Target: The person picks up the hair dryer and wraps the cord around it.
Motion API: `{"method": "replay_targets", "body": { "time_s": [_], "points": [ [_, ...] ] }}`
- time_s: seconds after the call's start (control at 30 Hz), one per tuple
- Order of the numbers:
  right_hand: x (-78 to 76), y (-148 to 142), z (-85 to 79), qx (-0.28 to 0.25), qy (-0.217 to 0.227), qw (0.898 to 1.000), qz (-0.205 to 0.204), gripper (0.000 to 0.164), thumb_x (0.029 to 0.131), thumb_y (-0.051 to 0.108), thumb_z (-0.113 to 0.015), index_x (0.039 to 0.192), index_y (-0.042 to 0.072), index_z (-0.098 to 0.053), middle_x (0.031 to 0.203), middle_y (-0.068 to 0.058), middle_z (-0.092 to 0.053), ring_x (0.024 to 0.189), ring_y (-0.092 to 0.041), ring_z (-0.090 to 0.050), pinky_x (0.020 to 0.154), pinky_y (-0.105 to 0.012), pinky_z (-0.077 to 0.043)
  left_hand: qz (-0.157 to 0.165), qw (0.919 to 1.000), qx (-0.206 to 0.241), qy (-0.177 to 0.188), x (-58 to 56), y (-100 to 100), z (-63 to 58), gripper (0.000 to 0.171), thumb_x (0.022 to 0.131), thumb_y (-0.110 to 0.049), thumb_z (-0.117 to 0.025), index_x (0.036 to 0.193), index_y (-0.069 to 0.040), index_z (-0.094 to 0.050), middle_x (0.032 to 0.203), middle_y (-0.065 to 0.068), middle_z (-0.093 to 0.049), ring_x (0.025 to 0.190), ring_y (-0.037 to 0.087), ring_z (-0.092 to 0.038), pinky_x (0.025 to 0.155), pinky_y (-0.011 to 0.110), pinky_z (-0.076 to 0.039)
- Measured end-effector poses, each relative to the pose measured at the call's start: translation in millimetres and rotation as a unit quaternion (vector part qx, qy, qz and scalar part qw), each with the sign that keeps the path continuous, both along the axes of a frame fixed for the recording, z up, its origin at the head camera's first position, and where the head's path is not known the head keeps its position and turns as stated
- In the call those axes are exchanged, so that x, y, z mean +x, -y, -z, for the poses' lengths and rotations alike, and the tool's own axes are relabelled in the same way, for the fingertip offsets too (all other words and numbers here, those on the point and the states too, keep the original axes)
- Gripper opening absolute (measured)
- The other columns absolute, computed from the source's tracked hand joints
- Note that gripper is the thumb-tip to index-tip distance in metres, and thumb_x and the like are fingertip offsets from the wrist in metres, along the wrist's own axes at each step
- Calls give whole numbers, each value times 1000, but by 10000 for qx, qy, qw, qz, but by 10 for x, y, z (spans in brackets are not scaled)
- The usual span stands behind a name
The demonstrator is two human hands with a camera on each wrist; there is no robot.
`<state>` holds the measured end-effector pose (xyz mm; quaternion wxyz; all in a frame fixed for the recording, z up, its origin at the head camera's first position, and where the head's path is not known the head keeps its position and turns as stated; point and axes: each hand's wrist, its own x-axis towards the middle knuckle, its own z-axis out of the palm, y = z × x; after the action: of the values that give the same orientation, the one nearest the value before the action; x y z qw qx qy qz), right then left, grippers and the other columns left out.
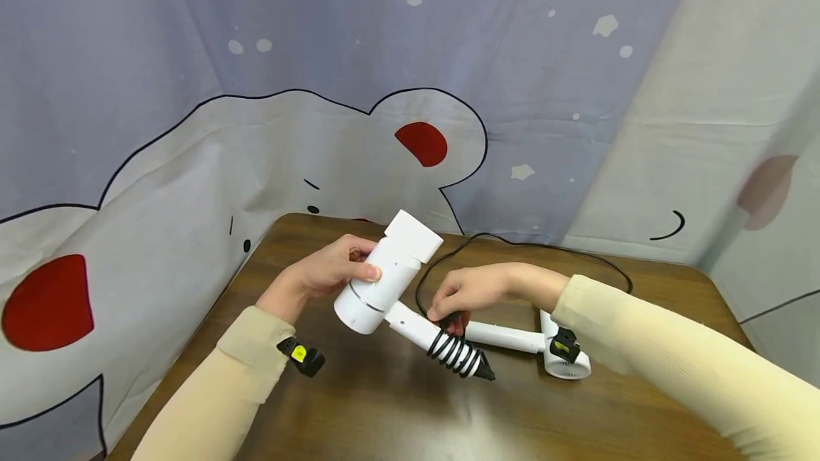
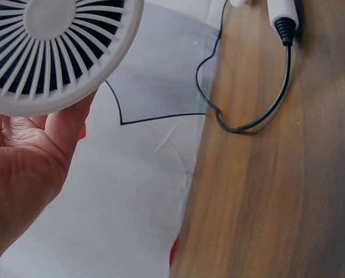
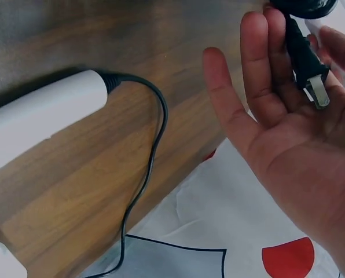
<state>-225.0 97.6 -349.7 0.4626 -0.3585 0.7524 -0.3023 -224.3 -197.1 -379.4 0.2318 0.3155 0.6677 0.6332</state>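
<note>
My left hand grips a white hair dryer by its barrel, thumb on the near side, holding it above the table. A vented round grille at the dryer's end shows in the left wrist view. Around its tilted handle winds a black cord in several coils. Beside that handle is my right hand, its thumb and fingers pinching the cord's plug end. The black plug, metal prongs outward, lies between the fingers and thumb in the right wrist view.
A second white hair dryer lies on the wooden table behind and below my right hand. Its loose black cord loops across the back of the table. A patterned curtain hangs behind and along the sides.
</note>
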Motion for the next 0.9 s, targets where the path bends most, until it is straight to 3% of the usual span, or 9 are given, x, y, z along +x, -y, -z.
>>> {"method": "replay_targets", "body": {
  "time_s": [0.13, 0.27, 0.5, 0.73, 0.9],
  "points": [
    [37, -19, 19, 90, -286, 9995, 12, 32, 109, 28, -61, 90, 7, -75, 79, 4, -70, 77, -10, -70, 82, -39, -62, 12, 9999, -121, 92, -23, -38, -1, 79, 87, -44, -86, 122, 22, -59, 100, 5, -75, 90, 19, -71, 81, 36, -60],
    [46, -8, 34, 148, -670, 9975, -188, 26, 105, 28, -70, 90, 8, -77, 79, 7, -72, 75, -11, -72, 82, -41, -63, 31, 9994, -250, 227, -50, -77, 18, 72, 88, -36, -85, 122, 22, -60, 99, 6, -75, 89, 18, -72, 81, 35, -61],
    [87, 7, 123, -105, -1439, 9895, -124, 17, 97, 28, -81, 91, 12, -80, 77, 10, -73, 70, -11, -74, 71, -29, -61, -37, 9984, -438, 344, -88, -127, 81, 63, 89, -29, -81, 123, 20, -62, 100, 6, -75, 90, 18, -71, 81, 35, -60],
    [129, -29, 201, -524, -2398, 9694, -15, 15, 92, 34, -84, 91, 19, -82, 78, 17, -70, 72, 4, -62, 70, -20, -51, -208, 9979, -508, 355, -103, -108, 112, 57, 90, -25, -76, 123, 19, -62, 100, 6, -75, 90, 19, -72, 80, 35, -60],
    [127, -87, 295, -825, -2339, 9683, 313, 15, 91, 34, -85, 93, 19, -84, 80, 20, -71, 76, 3, -60, 72, -21, -51, -270, 9972, -586, 376, -132, -128, 133, 56, 91, -27, -77, 124, 16, -64, 101, 7, -75, 90, 20, -72, 80, 35, -60]
  ]
}}
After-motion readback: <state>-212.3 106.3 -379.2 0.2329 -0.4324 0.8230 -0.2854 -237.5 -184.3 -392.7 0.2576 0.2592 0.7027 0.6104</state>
